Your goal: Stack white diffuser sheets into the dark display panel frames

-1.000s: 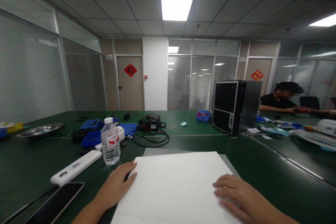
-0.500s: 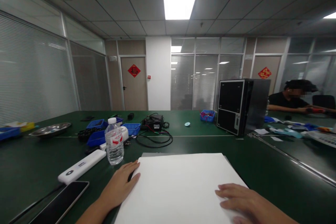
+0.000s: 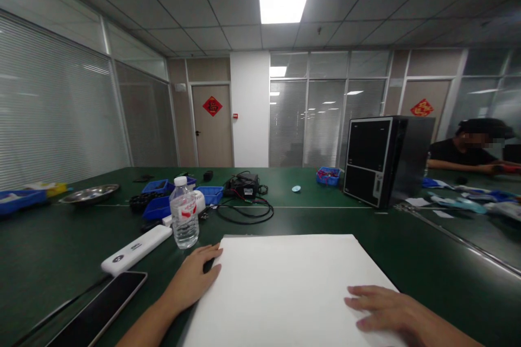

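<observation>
A large white sheet of paper (image 3: 280,287) lies before me, with a thin grey edge showing beneath its far side. My left hand (image 3: 195,276) rests along its left edge, thumb and fingertips on the paper's margin, fingers stretched out and the thumb spread away. On the right part of the sheet lies my right hand (image 3: 386,309), its fingers extended and slightly apart, palm down, holding nothing. Just beyond my left hand stands a clear water bottle (image 3: 185,219) with a white cap.
Left of me are a white power strip (image 3: 136,249) and a black-screened phone (image 3: 100,309). Farther off are a metal plate (image 3: 91,194), blue bins (image 3: 158,208) and a black power adapter (image 3: 244,187) with cables. A computer tower (image 3: 386,162) stands right; a person (image 3: 468,152) sits beyond.
The view has turned slightly left, so the scene shifts right. Both hands stay at the sheet; my right hand's fingers look a little straighter.
</observation>
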Motion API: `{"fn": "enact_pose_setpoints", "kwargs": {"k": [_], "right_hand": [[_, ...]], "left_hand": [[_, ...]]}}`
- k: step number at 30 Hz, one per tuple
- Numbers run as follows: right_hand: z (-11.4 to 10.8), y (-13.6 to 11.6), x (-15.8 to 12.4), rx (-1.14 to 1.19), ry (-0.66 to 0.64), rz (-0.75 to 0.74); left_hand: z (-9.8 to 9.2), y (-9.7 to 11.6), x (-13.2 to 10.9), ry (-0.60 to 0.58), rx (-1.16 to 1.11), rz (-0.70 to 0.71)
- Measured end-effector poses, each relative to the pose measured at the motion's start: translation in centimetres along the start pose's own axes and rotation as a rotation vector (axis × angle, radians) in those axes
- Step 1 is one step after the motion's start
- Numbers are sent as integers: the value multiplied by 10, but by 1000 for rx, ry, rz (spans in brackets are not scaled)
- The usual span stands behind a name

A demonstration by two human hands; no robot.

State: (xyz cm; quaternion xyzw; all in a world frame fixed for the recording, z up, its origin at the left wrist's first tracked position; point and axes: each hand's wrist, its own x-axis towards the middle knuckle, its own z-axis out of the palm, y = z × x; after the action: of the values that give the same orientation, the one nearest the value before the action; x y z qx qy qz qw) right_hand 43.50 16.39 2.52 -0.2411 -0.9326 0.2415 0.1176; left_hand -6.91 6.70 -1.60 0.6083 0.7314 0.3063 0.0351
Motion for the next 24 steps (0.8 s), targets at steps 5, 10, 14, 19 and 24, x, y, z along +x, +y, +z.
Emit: {"fn": "enact_pose_setpoints", "kwargs": {"k": [5, 10, 14, 19, 24], "right_hand": [[1, 0, -6, 28, 22, 28], [7, 12, -7, 21, 92, -35], [3, 50, -4, -102, 400, 121], [-13, 95, -7, -167, 485, 569], [-9, 96, -5, -35, 481, 519]], "left_hand": [[-5, 9, -3, -4, 0, 7], [-8, 10, -4, 6, -4, 27], [-11, 9, -7, 16, 7, 4], [-14, 13, -11, 15, 82, -23], [-11, 15, -15, 5, 162, -33]]}}
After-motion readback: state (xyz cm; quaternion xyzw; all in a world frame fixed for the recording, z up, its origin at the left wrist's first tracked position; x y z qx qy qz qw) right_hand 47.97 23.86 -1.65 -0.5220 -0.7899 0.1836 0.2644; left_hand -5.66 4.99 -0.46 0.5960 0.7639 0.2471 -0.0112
